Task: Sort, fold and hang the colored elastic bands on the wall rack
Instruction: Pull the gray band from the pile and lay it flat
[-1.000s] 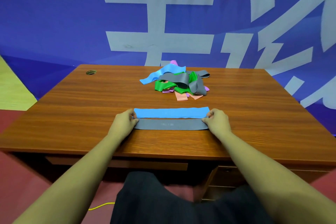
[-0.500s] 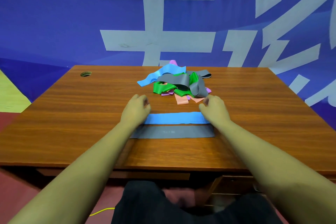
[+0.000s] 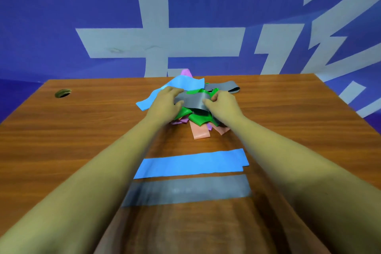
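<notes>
While the left hand [image 3: 165,103] and right hand [image 3: 223,105] pinch a grey band [image 3: 192,101] atop the pile [image 3: 199,119], bare table [image 3: 82,130] spreads wide on both sides. Nearer, a flat blue strip [image 3: 191,163] and a flat grey strip [image 3: 187,190] lie parallel, edges apart.

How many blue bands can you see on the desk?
2. One flat blue band lies near the front, beyond the flat grey band; the other blue band trails from the pile's left side, partly under the left hand. The pile may hide more.
</notes>
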The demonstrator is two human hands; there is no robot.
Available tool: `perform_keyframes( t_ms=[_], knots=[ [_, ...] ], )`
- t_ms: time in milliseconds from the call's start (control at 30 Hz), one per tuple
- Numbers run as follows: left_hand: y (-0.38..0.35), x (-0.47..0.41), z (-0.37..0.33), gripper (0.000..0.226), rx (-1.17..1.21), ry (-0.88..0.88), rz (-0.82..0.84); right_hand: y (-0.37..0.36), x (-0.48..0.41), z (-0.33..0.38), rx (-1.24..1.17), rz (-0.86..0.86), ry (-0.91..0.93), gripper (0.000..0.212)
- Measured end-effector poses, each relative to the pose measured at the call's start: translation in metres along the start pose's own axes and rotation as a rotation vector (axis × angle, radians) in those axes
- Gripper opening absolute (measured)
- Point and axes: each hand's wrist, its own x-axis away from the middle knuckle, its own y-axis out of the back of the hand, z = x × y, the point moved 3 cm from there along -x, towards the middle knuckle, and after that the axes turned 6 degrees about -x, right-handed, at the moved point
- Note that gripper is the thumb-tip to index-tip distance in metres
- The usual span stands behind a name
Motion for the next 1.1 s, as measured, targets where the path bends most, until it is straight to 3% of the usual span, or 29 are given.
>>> perform_keyframes(
  t_ms=[67,267,367,500,733,900,1000,1100],
  knots=[
    [-0.012,-0.012,0.002,0.048,0.023,-0.032,0.035,-0.01,-0.008,-0.004,-0.026,0.009,-0.012,0.04],
    [-0.034,-0.032,0.005,0.049,-0.072,-0.032,0.141,-0.021,-0.021,-0.023,-0.162,0.003,-0.071,0.015],
    [-0.031,-0.034,0.002,0.033,-0.139,-0.028,0.078,-0.018,-0.02,-0.023,-0.182,-0.011,-0.054,0.018],
    [-0.004,-0.031,-0.01,0.014,0.028,-0.002,-0.047,0.003,-0.017,-0.009,-0.283,-0.018,0.012,0.012],
    [0.072,-0.008,-0.049,0.01,0.223,-0.047,-0.206,0.065,0.004,0.04,-0.414,-0.153,0.142,0.011],
    [0.113,0.017,-0.074,0.005,0.331,-0.096,-0.164,0.103,0.037,0.067,-0.507,-0.175,0.177,0.012],
    [0.126,0.041,-0.087,0.007,0.408,-0.109,-0.079,0.114,0.061,0.075,-0.638,-0.105,0.153,0.018],
    [0.133,0.066,-0.091,0.008,0.369,-0.109,0.006,0.121,0.083,0.078,-0.624,-0.031,0.183,0.02]
  ],
)
